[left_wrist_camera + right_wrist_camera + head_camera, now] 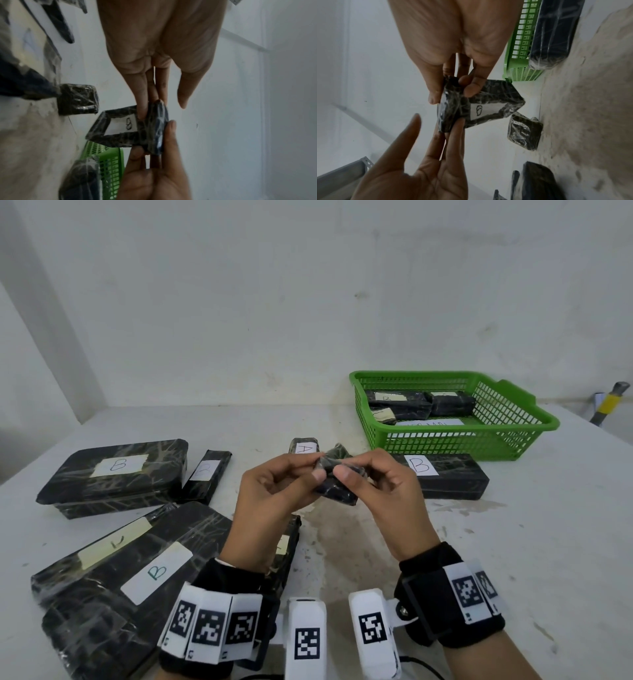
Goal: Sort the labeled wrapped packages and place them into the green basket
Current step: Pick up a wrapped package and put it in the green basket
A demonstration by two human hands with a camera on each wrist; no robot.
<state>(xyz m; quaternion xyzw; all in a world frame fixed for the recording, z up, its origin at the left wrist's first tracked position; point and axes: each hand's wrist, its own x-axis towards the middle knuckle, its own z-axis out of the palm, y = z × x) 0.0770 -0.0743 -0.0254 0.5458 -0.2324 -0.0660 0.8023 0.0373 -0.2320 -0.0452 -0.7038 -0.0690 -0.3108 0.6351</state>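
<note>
Small wrapped package (pixel 337 486), black film, white label marked "B" visible on its far face in both wrist views: held in the air over the middle of the bench (pixel 513 542), clear of the surface, between both hands.

Left hand (pixel 274 494): fingers and thumb curled, pinching the package's left end.

Right hand (pixel 383 487): thumb and fingers curled, pinching the package's right end; thumb tips of the two hands nearly meet on the near face.

Green basket (pixel 513 436): mesh-walled, toward the far right corner of the bench. Holds at least three wrapped packages against its far-left inner corner, one with a label reading "B"; the other labels are too small to read. A white paper strip lies on the basket floor, its writing illegible.

Long package labelled "B" (pixel 445 477): flat on the bench, just in front of the basket's near wall.

Small package labelled "A" (pixel 305 447): on the bench beyond the hands, partly hidden by them.

Large box labelled "B" (pixel 113 477): toward the left edge of the bench.

Narrow package (pixel 205 472): just right of that box, label letter unclear.

Large flat package labelled "B" (pixel 137 587): at the near left corner, bearing also a strip of yellowish tape; another dark package shows under the left wrist.

Yellow-banded tool handle (pixel 609 405): at the far right edge, leaning by the wall.
</note>
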